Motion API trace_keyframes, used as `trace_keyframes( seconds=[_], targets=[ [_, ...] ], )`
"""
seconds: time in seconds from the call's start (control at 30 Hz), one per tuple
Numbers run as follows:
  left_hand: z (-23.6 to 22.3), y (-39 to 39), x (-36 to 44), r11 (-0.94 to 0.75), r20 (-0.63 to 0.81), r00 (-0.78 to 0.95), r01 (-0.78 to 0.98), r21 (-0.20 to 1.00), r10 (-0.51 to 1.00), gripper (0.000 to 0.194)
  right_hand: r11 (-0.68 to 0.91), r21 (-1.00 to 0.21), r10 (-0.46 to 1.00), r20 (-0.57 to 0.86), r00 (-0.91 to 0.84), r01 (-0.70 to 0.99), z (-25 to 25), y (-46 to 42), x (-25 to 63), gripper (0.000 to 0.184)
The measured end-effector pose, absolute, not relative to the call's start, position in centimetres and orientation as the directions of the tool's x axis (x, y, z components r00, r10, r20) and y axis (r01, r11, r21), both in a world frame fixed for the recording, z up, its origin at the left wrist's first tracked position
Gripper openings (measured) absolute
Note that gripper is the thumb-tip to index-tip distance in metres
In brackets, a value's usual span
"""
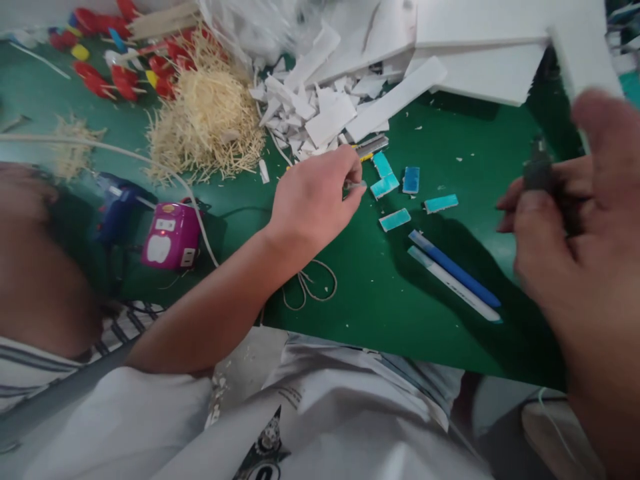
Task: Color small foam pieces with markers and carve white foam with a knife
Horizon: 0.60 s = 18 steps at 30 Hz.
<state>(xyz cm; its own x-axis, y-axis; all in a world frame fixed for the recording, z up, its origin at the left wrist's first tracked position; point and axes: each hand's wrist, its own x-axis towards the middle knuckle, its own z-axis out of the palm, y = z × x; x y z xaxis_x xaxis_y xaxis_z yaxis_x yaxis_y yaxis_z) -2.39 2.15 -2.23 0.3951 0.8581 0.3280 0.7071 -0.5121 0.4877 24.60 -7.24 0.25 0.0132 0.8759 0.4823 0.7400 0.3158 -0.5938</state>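
Observation:
My left hand (315, 197) is closed in a pinch above the green table, and a small pale bit shows between thumb and forefinger, too little to name. Just beyond its knuckles lies a utility knife (373, 146) with yellow edging. Turquoise foam pieces (385, 187) are beside the fingertips, along with a darker blue piece (411, 180). At the right, my blurred right hand (575, 220) grips a small dark object with a narrow tip (539, 167), its kind unclear. Between the hands, a blue marker (455, 268) and a white marker (453, 283) lie side by side.
White foam scraps (320, 107) and larger foam boards (480, 60) cover the back. Wood shavings (210, 120), red pieces on sticks (125, 80), a glue gun (115, 203) and a pink power socket (170, 237) stand left. Another person's arm (40, 267) rests at far left.

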Motion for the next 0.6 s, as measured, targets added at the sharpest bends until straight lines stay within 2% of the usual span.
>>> trace_keyframes(
  seconds=[0.07,0.13,0.2,0.27,0.33,0.4,0.47,0.6],
  targets=[
    [-2.3,2.3,-2.7,-0.530,0.294,0.445,0.767,0.362,0.846,0.015,0.362,-0.646,0.871,0.492,0.004,0.672,-0.2,-7.0,24.3,0.070],
    [-1.6,1.8,-2.6,-0.569,0.296,0.496,0.776,0.272,0.817,0.016,0.352,-0.704,0.873,0.485,0.055,0.617,-0.2,-7.1,23.8,0.046],
    [-0.6,0.7,-2.0,-0.631,0.325,0.555,0.746,0.212,0.766,0.014,0.304,-0.800,0.889,0.433,0.148,0.517,0.2,-7.2,23.1,0.038],
    [-0.1,-0.7,-1.1,-0.752,0.346,0.676,0.635,0.176,0.651,0.023,0.290,-0.874,0.893,0.394,0.219,0.390,0.4,-7.2,22.5,0.039],
    [-0.3,-2.0,0.0,-0.890,0.340,0.822,0.422,0.175,0.457,0.026,0.301,-0.901,0.884,0.387,0.262,0.313,0.6,-7.0,22.3,0.036],
    [-1.0,-3.0,1.0,-0.943,0.316,0.890,0.294,0.153,0.329,0.031,0.314,-0.904,0.869,0.396,0.296,0.290,0.6,-6.7,22.2,0.027],
    [-1.8,-3.6,1.9,-0.963,0.337,0.902,0.253,0.092,0.269,0.036,0.296,-0.914,0.871,0.377,0.315,0.276,0.5,-6.4,22.1,0.013],
    [-2.4,-3.8,2.6,-0.973,0.359,0.905,0.229,0.040,0.228,0.034,0.300,-0.922,0.868,0.370,0.331,0.244,0.2,-6.1,22.0,0.032]
  ],
)
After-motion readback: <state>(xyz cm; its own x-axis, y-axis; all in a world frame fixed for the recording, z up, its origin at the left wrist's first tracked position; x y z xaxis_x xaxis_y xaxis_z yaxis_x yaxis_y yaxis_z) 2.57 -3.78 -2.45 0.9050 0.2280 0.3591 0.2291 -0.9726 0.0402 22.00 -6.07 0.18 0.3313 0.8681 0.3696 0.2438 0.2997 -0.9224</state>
